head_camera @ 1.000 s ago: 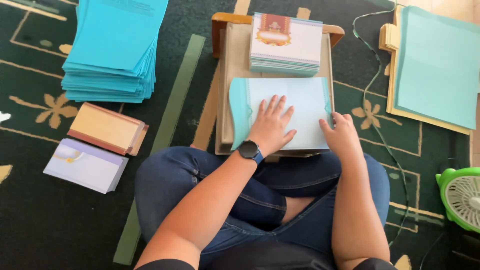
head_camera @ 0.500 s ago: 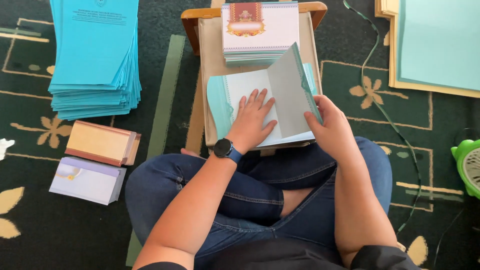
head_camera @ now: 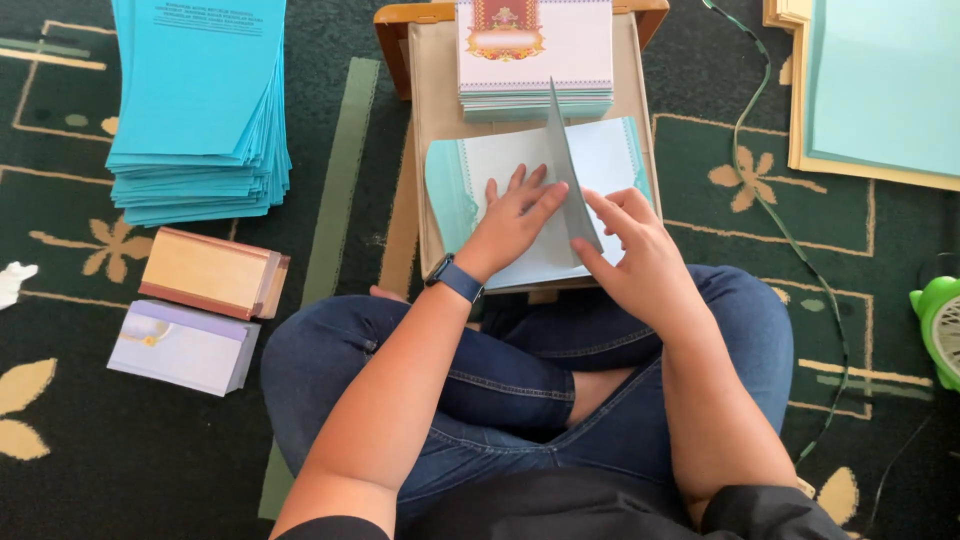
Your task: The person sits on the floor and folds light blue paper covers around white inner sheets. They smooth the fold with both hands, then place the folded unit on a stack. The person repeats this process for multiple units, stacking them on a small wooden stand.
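Card point(head_camera: 520, 190) on the lap worktop point(head_camera: 432, 120) is mid-fold now: its right panel, lying flat a second ago, stands nearly upright, so the fold is about halfway over. Left hand point(head_camera: 515, 215) lies open and flat, pinning the white inside; right hand point(head_camera: 630, 250) pinches the raised flap's lower edge. It is pale teal with a white inner face. Beyond sits a printed stack point(head_camera: 535, 55); far left, blue sheets point(head_camera: 200, 100).
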